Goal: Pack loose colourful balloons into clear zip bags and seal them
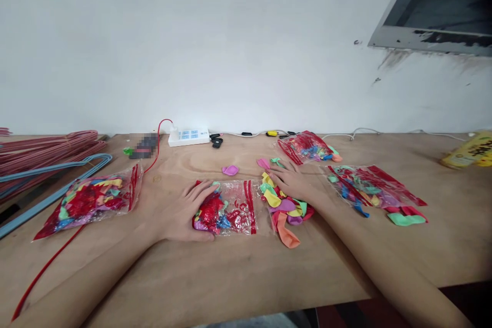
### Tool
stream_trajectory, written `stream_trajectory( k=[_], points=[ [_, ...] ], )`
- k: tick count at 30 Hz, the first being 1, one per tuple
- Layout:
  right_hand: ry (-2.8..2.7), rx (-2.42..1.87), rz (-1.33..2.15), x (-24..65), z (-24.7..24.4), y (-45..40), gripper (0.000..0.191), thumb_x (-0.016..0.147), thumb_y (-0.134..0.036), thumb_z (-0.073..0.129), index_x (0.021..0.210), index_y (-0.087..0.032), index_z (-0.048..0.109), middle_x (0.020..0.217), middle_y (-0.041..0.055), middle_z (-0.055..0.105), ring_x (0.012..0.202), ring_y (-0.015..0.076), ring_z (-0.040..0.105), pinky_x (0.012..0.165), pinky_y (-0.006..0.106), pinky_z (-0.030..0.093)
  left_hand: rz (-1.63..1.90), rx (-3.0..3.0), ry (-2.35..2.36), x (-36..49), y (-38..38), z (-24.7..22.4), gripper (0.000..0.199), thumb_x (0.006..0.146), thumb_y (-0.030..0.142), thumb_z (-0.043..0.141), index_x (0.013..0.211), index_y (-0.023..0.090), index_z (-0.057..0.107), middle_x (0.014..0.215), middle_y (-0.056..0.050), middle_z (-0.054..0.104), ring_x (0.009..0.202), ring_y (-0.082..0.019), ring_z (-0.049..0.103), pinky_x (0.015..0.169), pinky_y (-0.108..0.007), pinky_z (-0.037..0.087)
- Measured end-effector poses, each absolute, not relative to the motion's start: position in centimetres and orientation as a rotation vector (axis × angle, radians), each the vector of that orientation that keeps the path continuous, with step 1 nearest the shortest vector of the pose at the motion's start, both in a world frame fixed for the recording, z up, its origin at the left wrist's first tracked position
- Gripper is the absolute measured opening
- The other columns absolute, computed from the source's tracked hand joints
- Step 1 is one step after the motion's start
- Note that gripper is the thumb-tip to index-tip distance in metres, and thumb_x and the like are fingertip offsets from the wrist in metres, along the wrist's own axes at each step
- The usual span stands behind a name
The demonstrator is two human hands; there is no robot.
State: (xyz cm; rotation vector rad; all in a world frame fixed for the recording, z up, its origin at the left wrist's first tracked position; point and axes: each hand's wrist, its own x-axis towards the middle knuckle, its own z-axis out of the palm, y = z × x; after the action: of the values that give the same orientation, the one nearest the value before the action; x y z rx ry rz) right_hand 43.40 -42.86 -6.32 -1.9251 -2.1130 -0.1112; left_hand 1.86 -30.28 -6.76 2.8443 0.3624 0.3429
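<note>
My left hand [179,212] clasps the left end of a clear bag of balloons [225,215] with red print, its fingers along the far edge and its thumb along the near edge. At the bag's right end lies a loose pile of balloons [286,205] in yellow, purple, green and orange. My right hand [292,182] rests over the far side of this pile, its fingers stretched out and apart; what is beneath its palm is hidden. A purple balloon [230,170] and a pink balloon [263,163] lie singly beyond the bag.
Other balloon bags lie at the left [92,197], at the back [305,147] and at the right [378,187]. Bundled hangers [57,151] occupy the far left. A white power strip [189,137] with a red cord stands by the wall. A yellow packet [469,151] is far right.
</note>
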Motion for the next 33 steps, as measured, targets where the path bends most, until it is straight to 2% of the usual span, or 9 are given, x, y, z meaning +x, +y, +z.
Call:
stream_trajectory(
  k=[8, 11, 13, 17, 20, 22, 25, 30, 33],
  points=[
    [-2.019, -1.806, -0.112, 43.8, -6.1, -43.1, 0.052, 0.114, -0.049, 0.035, 0.137, -0.025, 0.075, 0.146, 0.0099, 0.070, 0.146, 0.0327, 0.052, 0.127, 0.059, 0.036, 0.362, 2.760, 0.380, 1.6, -30.0, -6.4, 0.131, 0.078, 0.078, 0.083, 0.176, 0.029, 0.012, 0.178, -0.017, 0.029, 0.162, -0.047, 0.030, 0.129, -0.065, 0.033],
    [-1.967, -1.779, -0.126, 44.1, -5.9, -43.3, 0.053, 0.114, -0.051, 0.035, 0.144, -0.024, 0.070, 0.147, 0.0106, 0.069, 0.145, 0.0321, 0.054, 0.126, 0.057, 0.039, 0.481, 2.659, 0.554, 1.2, -28.9, -6.4, 0.103, 0.097, 0.074, 0.064, 0.176, 0.026, 0.018, 0.176, -0.017, 0.035, 0.159, -0.042, 0.038, 0.129, -0.060, 0.036],
    [-1.930, -1.798, -0.147, 44.3, -5.8, -43.5, 0.054, 0.114, -0.052, 0.036, 0.145, -0.023, 0.069, 0.149, 0.0120, 0.068, 0.145, 0.0330, 0.055, 0.125, 0.057, 0.041, 0.575, 2.612, 0.777, 1.0, -27.9, -6.6, 0.084, 0.106, 0.070, 0.051, 0.172, 0.023, 0.030, 0.172, -0.016, 0.041, 0.158, -0.041, 0.040, 0.129, -0.060, 0.034],
    [-1.907, -1.853, -0.158, 44.8, -5.7, -43.9, 0.055, 0.113, -0.052, 0.038, 0.148, -0.021, 0.067, 0.153, 0.0136, 0.064, 0.147, 0.0347, 0.054, 0.125, 0.058, 0.041, 0.560, 2.582, 1.003, 1.1, -26.3, -7.6, 0.077, 0.097, 0.078, 0.058, 0.145, 0.018, 0.066, 0.159, -0.018, 0.056, 0.156, -0.043, 0.041, 0.128, -0.064, 0.032],
    [-1.939, -1.856, -0.161, 44.7, -5.5, -44.1, 0.053, 0.113, -0.051, 0.040, 0.147, -0.023, 0.068, 0.154, 0.0136, 0.063, 0.146, 0.0349, 0.055, 0.124, 0.058, 0.042, 0.648, 2.495, 0.906, 1.8, -26.5, -8.0, 0.061, 0.097, 0.074, 0.061, 0.121, 0.019, 0.076, 0.146, -0.015, 0.066, 0.147, -0.038, 0.051, 0.126, -0.060, 0.037],
    [-1.948, -1.842, -0.164, 44.5, -5.4, -44.2, 0.052, 0.113, -0.050, 0.040, 0.147, -0.024, 0.068, 0.154, 0.0135, 0.063, 0.145, 0.0349, 0.055, 0.123, 0.058, 0.044, 0.711, 2.408, 0.822, 2.3, -27.1, -7.8, 0.050, 0.099, 0.068, 0.062, 0.109, 0.021, 0.075, 0.131, -0.013, 0.073, 0.133, -0.034, 0.063, 0.118, -0.055, 0.047],
    [-1.938, -1.814, -0.166, 44.3, -5.3, -44.4, 0.050, 0.113, -0.050, 0.042, 0.151, -0.027, 0.066, 0.153, 0.0118, 0.063, 0.146, 0.0348, 0.054, 0.122, 0.058, 0.044, 0.721, 2.215, 0.822, 2.9, -28.0, -7.1, 0.044, 0.101, 0.064, 0.059, 0.099, 0.021, 0.070, 0.105, -0.008, 0.078, 0.099, -0.028, 0.073, 0.094, -0.045, 0.060],
    [-1.940, -1.791, -0.193, 44.4, -5.1, -44.9, 0.047, 0.111, -0.050, 0.046, 0.148, -0.030, 0.068, 0.151, 0.0115, 0.063, 0.143, 0.0356, 0.056, 0.121, 0.058, 0.045, 0.829, 2.085, 0.964, 2.7, -27.6, -5.7, 0.052, 0.093, 0.071, 0.067, 0.104, 0.020, 0.067, 0.101, -0.007, 0.077, 0.092, -0.027, 0.073, 0.081, -0.039, 0.059],
    [-1.917, -1.793, -0.193, 44.3, -4.7, -45.3, 0.044, 0.110, -0.050, 0.049, 0.140, -0.029, 0.073, 0.150, 0.0125, 0.063, 0.142, 0.0366, 0.057, 0.118, 0.059, 0.047, 0.644, 2.245, 1.126, 1.7, -27.5, -5.0, 0.055, 0.085, 0.075, 0.071, 0.088, 0.021, 0.070, 0.083, -0.006, 0.076, 0.076, -0.026, 0.069, 0.067, -0.035, 0.052]
  ],
)
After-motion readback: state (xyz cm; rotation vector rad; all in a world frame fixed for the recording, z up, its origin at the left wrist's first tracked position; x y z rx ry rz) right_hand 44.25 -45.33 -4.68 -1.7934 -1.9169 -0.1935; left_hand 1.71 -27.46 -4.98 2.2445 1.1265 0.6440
